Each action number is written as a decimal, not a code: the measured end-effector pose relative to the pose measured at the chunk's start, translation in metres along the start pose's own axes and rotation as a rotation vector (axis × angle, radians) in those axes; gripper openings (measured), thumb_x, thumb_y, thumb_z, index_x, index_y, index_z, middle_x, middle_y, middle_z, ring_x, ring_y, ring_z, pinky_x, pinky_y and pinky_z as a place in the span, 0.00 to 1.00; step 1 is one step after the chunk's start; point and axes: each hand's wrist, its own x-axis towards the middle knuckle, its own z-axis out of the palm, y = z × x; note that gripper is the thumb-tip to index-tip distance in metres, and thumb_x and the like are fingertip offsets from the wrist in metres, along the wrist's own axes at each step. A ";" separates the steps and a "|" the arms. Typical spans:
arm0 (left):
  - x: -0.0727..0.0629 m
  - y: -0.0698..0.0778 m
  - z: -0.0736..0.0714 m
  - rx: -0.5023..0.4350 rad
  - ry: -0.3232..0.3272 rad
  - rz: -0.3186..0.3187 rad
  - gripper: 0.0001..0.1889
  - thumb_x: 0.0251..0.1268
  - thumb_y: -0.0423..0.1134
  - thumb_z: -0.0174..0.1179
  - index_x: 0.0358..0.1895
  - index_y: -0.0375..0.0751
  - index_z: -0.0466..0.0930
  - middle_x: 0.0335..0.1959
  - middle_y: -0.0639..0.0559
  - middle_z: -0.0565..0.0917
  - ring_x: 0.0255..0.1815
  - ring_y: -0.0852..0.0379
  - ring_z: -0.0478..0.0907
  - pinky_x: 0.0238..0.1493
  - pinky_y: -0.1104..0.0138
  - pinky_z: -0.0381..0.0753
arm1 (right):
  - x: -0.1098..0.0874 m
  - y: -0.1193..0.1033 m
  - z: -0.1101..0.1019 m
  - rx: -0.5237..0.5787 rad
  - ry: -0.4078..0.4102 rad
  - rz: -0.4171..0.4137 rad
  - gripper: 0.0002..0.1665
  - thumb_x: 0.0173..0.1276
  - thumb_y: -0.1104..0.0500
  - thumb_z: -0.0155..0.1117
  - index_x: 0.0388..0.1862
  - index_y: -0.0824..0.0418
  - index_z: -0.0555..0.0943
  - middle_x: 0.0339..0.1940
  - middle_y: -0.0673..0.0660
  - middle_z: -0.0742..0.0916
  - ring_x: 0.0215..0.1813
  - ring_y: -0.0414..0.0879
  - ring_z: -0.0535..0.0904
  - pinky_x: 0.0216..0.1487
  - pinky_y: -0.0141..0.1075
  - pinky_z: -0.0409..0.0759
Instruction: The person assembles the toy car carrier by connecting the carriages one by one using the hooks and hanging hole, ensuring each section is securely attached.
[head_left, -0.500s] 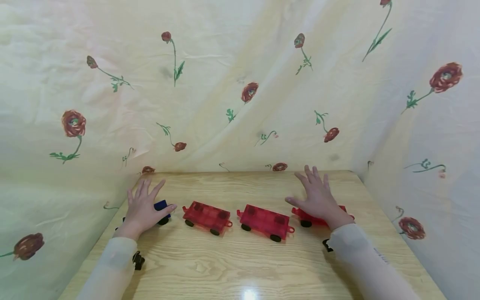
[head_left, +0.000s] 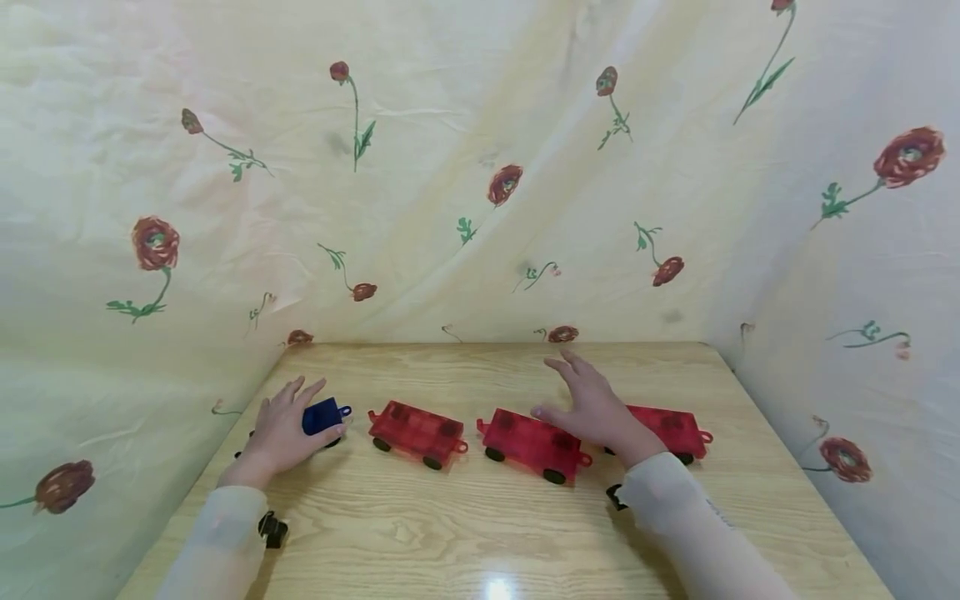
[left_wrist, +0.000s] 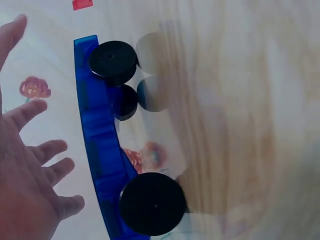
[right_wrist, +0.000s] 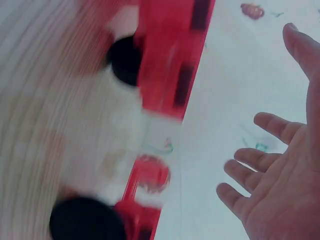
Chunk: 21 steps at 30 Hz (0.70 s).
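Note:
On the left, a blue toy train car [head_left: 321, 417] with black wheels is partly covered by my left hand [head_left: 279, 435]. In the left wrist view the fingers [left_wrist: 52, 150] are spread beside the blue car, apart from it, and hold nothing. My right hand [head_left: 600, 414] hovers by the right end of the middle red toy train car [head_left: 525, 442], partly hiding the right red car [head_left: 671, 429]. The right wrist view shows its fingers [right_wrist: 255, 160] extended, with a gap between them and the red cars. Another red car [head_left: 416, 432] stands left of the middle one.
The cars stand in a row, uncoupled, on a light wooden table [head_left: 420, 533], with small hooks and loops at their ends. A flowered cloth [head_left: 420, 208] hangs behind the table and at both sides. Black pieces [head_left: 272, 529] sit under the wrists.
My right hand has moved left from over the right red car toward the middle one, uncovering more of the right car. The left hand has shifted slightly, showing the blue car's end loop.

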 end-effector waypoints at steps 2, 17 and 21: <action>-0.002 0.000 0.000 -0.011 -0.009 0.001 0.51 0.63 0.67 0.69 0.83 0.45 0.60 0.80 0.26 0.54 0.77 0.19 0.52 0.72 0.25 0.41 | 0.002 -0.008 0.006 0.024 -0.014 0.000 0.57 0.65 0.28 0.71 0.84 0.52 0.62 0.86 0.62 0.58 0.81 0.69 0.57 0.71 0.71 0.63; -0.008 -0.006 0.007 -0.075 -0.014 -0.015 0.46 0.64 0.56 0.74 0.79 0.38 0.65 0.75 0.22 0.62 0.75 0.22 0.57 0.72 0.25 0.40 | 0.020 -0.068 0.043 0.079 -0.114 -0.090 0.49 0.68 0.37 0.74 0.82 0.53 0.67 0.84 0.59 0.64 0.81 0.63 0.61 0.76 0.66 0.60; -0.009 -0.007 0.008 -0.068 -0.007 -0.020 0.45 0.64 0.55 0.74 0.78 0.38 0.66 0.73 0.22 0.65 0.73 0.21 0.61 0.71 0.24 0.43 | 0.025 -0.084 0.050 0.061 -0.127 -0.136 0.47 0.68 0.38 0.74 0.80 0.53 0.69 0.83 0.59 0.66 0.80 0.62 0.64 0.76 0.65 0.60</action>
